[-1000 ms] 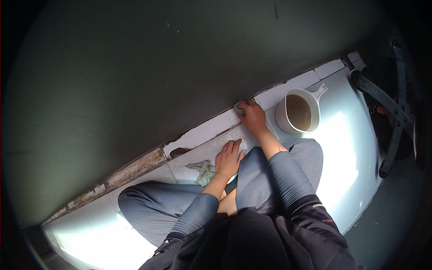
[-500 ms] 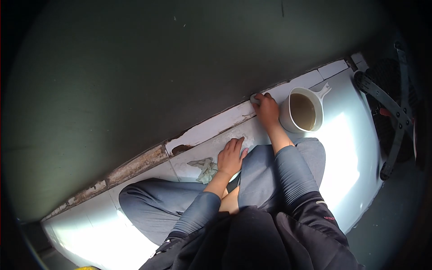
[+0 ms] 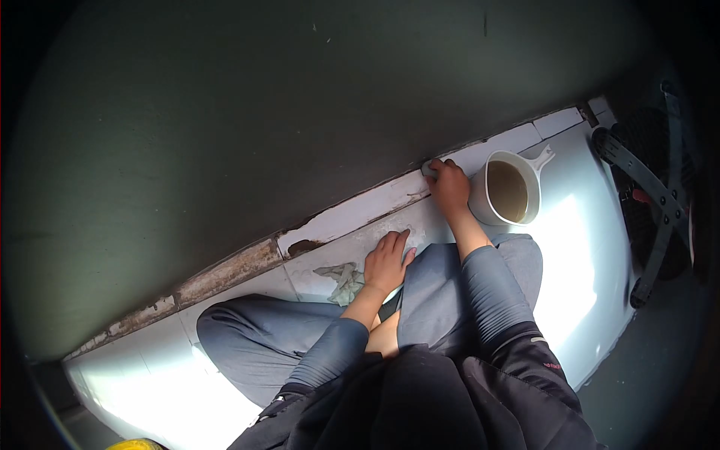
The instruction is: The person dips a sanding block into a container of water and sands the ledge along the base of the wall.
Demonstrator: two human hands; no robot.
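A small grey piece point(image 3: 430, 169) lies at the upper edge of the white tile strip point(image 3: 352, 208), where the strip meets the dark wall point(image 3: 225, 120). Its rounded end shows on the left side of the fingers; the rest is hidden under them, so its long axis cannot be told. The right hand point(image 3: 450, 187) grips it from the near side, fingers bent and close together over it; how the thumb sits is not clear.

The left hand point(image 3: 385, 262) is partly open and palm down low over the pale floor point(image 3: 300, 279), nearer the person, its fingers pointing to the far right and the thumb apart from them. Just to its left is a crumpled greenish-grey cloth point(image 3: 345, 283).

Just right of the right hand, a white mug point(image 3: 480, 196) stands upright, holding murky brown liquid point(image 3: 508, 192), its handle point(image 3: 543, 157) pointing to the far right. The tile strip slants from near left to far right, with a rough brown stretch point(image 3: 229, 277) on its left part.
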